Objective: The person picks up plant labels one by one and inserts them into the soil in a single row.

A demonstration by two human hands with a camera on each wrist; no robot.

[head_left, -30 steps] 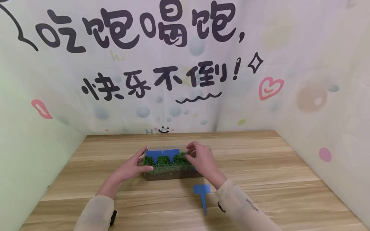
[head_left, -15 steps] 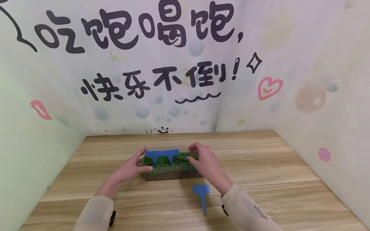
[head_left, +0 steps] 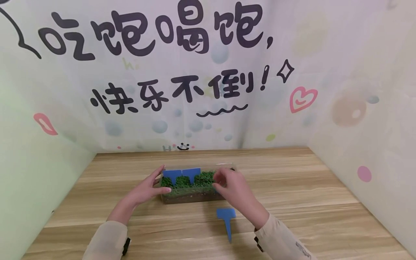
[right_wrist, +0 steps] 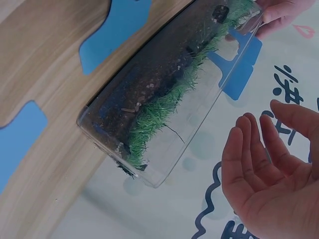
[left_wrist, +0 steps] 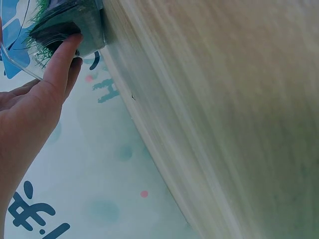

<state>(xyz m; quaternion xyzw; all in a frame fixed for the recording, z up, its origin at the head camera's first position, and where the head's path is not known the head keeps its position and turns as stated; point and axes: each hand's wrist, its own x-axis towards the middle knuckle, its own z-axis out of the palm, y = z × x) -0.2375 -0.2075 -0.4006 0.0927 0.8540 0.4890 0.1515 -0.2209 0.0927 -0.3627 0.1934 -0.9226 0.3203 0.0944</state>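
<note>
A clear plastic box (head_left: 195,197) of dark soil and green grass (head_left: 206,178) sits on the wooden table. Two blue T-shaped plant labels stand upright in its left half, the left one (head_left: 172,174) beside the right one (head_left: 191,172). My left hand (head_left: 147,186) holds the box's left end, thumb at the front, other fingers at the end and behind. Over the box's right part hovers my right hand (head_left: 235,186), its fingers loosely bent; the right wrist view shows nothing in its palm (right_wrist: 269,194). Another blue plant label (head_left: 226,216) lies flat in front of the box.
The wooden table (head_left: 292,202) reaches back to a white printed cloth (head_left: 201,130) with dark lettering. Similar pale cloth walls stand on the left (head_left: 39,173) and right (head_left: 367,144).
My right hand has shifted slightly right and lower, its fingers drawn closer together, and the right forearm has swung right. My left hand, the box and the labels have stayed put.
</note>
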